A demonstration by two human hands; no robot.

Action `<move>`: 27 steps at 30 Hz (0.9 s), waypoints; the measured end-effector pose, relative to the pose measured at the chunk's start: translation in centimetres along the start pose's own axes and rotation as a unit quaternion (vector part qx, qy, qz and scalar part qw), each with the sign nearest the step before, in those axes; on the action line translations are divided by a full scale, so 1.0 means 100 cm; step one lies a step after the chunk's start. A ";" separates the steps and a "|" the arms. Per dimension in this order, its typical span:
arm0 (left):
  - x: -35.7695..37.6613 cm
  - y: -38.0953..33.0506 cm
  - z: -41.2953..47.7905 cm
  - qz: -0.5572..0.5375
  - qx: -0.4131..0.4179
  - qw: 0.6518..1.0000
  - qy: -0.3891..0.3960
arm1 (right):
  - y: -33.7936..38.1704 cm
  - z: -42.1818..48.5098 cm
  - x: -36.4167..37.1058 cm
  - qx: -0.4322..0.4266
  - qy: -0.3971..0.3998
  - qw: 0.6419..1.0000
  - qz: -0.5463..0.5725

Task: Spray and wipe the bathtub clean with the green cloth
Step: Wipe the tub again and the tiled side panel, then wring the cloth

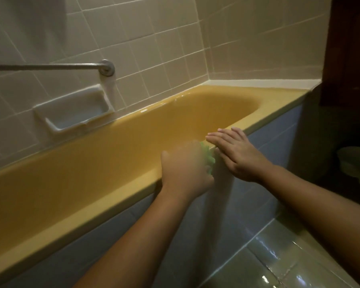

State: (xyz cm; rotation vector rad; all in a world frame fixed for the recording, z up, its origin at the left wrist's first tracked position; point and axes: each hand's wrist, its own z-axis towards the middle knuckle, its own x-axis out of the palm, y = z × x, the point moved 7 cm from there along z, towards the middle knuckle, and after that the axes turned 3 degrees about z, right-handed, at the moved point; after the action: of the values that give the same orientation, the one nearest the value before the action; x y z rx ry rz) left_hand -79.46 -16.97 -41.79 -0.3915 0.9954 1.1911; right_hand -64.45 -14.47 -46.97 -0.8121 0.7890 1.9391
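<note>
Forearms (137,231) are reaching up from the lower frame to the near rim of the yellow bathtub (104,154).
Firm, overlapping strokes along that rim are likely serving best; its glossy shell is running lower left to upper right, and at centre the right hand (235,154) is lying flat on the rim, fingers straight, while the blurred left hand (183,169) is gripping the bunched green cloth (208,157) just beside it.

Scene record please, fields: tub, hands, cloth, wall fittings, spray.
tub: yellow
left hand: grips cloth at near rim, blurred
right hand: flat on rim, fingers straight, beside cloth
cloth: green, bunched, mostly hidden by left hand
wall: soap dish, bar
spray bottle: not in view
</note>
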 end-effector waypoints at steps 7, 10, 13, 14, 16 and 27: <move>0.028 -0.090 0.074 0.004 0.019 1.000 -0.006 | -0.112 0.001 -0.020 0.008 -0.063 0.998 0.015; 0.037 -0.120 0.099 -0.005 0.021 1.000 -0.005 | -0.153 0.000 -0.031 0.025 -0.054 0.998 0.014; 0.044 -0.143 0.119 -0.017 0.029 0.999 0.001 | -0.188 -0.004 -0.042 0.058 -0.044 0.997 0.015; 0.046 -0.148 0.124 -0.021 0.031 0.999 0.004 | -0.197 -0.006 -0.045 0.066 -0.039 0.997 0.013; 0.048 -0.157 0.132 -0.026 0.032 0.999 0.009 | -0.210 -0.007 -0.050 0.078 -0.032 0.996 0.012; 0.059 -0.206 0.172 -0.028 0.077 0.996 0.017 | -0.247 -0.054 -0.061 0.227 -0.070 0.953 0.187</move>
State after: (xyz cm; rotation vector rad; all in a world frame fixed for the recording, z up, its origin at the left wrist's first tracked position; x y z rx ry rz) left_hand -53.21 -8.68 -42.04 -0.3173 1.0913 1.0519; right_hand -38.92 -11.10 -50.57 -0.2538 1.3106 1.9925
